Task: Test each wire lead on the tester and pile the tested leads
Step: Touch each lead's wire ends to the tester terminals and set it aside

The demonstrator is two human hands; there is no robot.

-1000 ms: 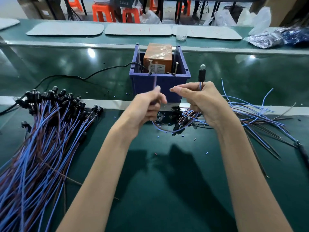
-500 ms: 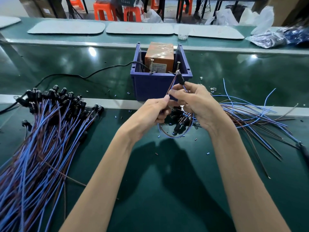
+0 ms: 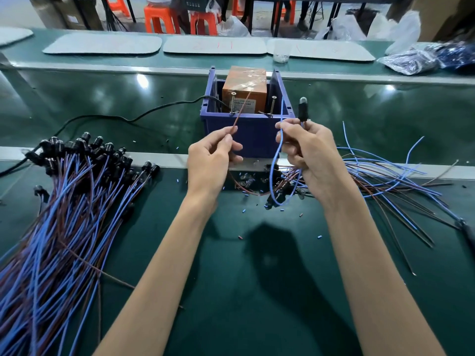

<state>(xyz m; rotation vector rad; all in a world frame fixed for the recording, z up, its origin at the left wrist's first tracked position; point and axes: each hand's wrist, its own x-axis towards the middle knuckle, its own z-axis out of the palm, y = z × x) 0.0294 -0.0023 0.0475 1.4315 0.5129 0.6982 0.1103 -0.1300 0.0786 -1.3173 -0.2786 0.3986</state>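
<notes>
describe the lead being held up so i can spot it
Find the blue bin in the middle of the green bench. Just in front of it the right hand holds one lead, its black cap standing above the fingers. Unlike the leads heaped on either side, it is off the bench, its brown wire pinched by the left hand.

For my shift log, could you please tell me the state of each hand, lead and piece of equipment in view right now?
Left hand: pinches the brown wire, raised toward the tester.
Right hand: grips the blue wire and black lamp holder, held upright.
Tester: sits in the blue bin; black cable runs in.
Left pile: leads heaped, black ends pointing away.
Right leads: spread loosely.
</notes>
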